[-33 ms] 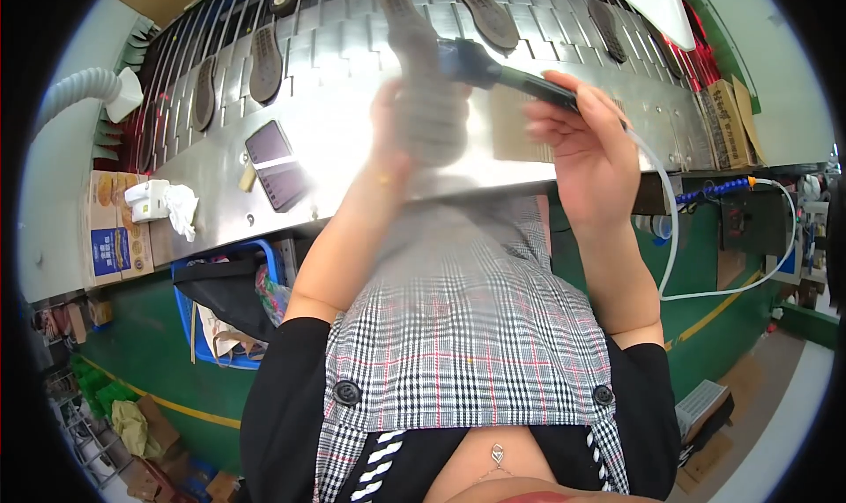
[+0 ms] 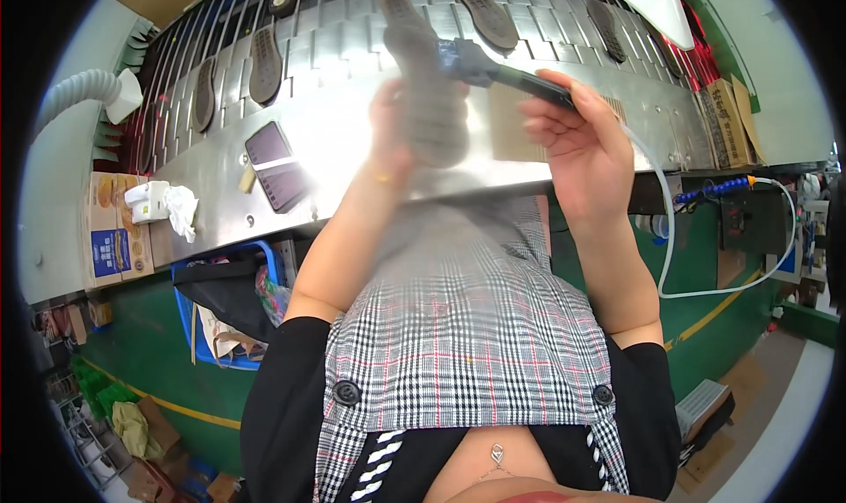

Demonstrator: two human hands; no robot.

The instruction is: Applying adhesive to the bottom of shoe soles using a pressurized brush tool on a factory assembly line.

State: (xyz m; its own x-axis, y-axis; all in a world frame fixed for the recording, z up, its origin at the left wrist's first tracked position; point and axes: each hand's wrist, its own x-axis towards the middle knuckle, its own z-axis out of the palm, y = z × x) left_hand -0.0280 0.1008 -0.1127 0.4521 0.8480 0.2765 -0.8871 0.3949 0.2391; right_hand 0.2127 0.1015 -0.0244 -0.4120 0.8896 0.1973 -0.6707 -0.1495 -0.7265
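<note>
My left hand (image 2: 388, 133) is closed around the edge of a grey-brown shoe sole (image 2: 432, 106), which is held lengthwise over the metal table and smeared by motion. In my right hand (image 2: 586, 137) is a black-handled brush (image 2: 533, 84), pinched between thumb and forefinger with the other fingers curled loosely. The brush's dark head (image 2: 465, 62) meets the sole's right edge near its narrow middle. From the handle's end a thin white hose (image 2: 667, 238) loops down to the right.
Several more soles, among them one sole (image 2: 485, 16), lie on the slatted metal conveyor (image 2: 344, 40). A phone (image 2: 275, 165) rests on the table's left part, near a tissue pack (image 2: 150, 201). A blue basket (image 2: 182, 309) stands below; a cardboard box (image 2: 724, 128) is at right.
My right hand and the brush have shifted slightly to the left along the sole's edge. The sole and my left hand stay almost in place.
</note>
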